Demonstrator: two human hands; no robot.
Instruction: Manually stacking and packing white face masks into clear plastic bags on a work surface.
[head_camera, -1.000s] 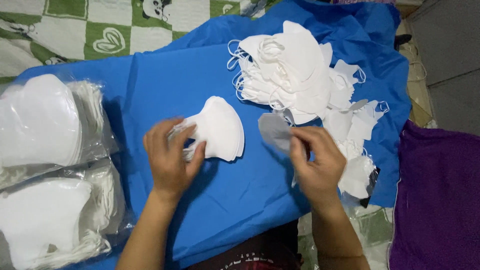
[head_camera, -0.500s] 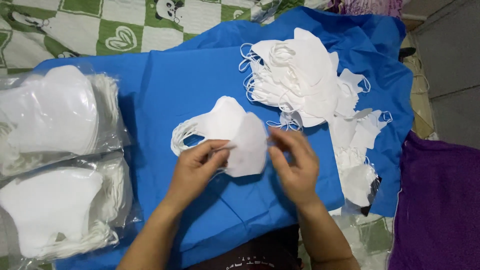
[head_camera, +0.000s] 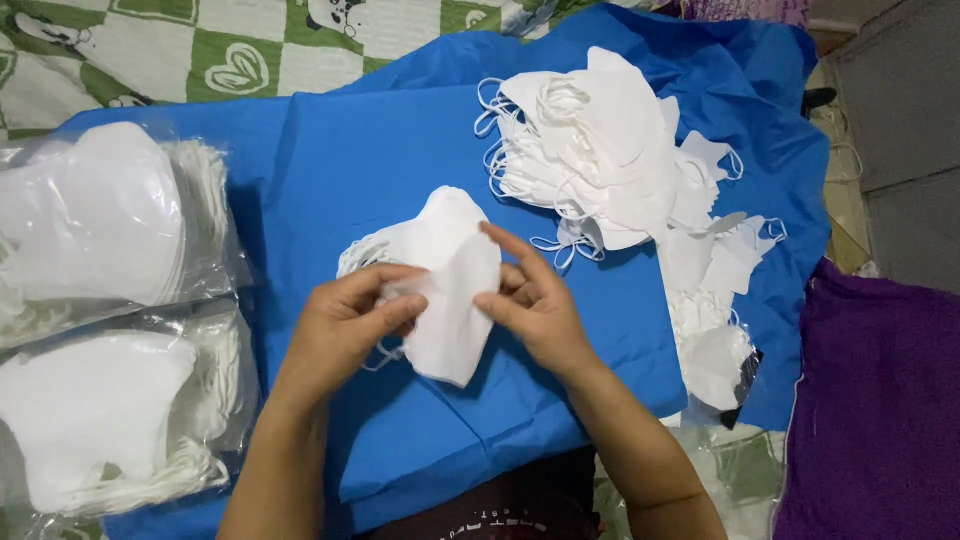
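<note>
A small stack of white face masks (head_camera: 452, 300) lies in the middle of a blue cloth (head_camera: 330, 180). My left hand (head_camera: 345, 325) pinches its left side, by the ear loops. From the right, my right hand (head_camera: 535, 305) rests its fingers on top of the stack. Both hands hold the same stack. A loose heap of white masks (head_camera: 600, 150) lies beyond my right hand, apart from it.
Two clear plastic bags of stacked white masks (head_camera: 95, 230) (head_camera: 100, 420) sit at the left. More loose masks (head_camera: 715, 300) trail down the cloth's right edge. A purple fabric (head_camera: 880, 400) lies at the far right. A green and white checked sheet (head_camera: 200, 45) shows behind.
My right hand has come in from the loose heap to the stack in the middle. Both hands now close together on that stack, which has shifted slightly toward me.
</note>
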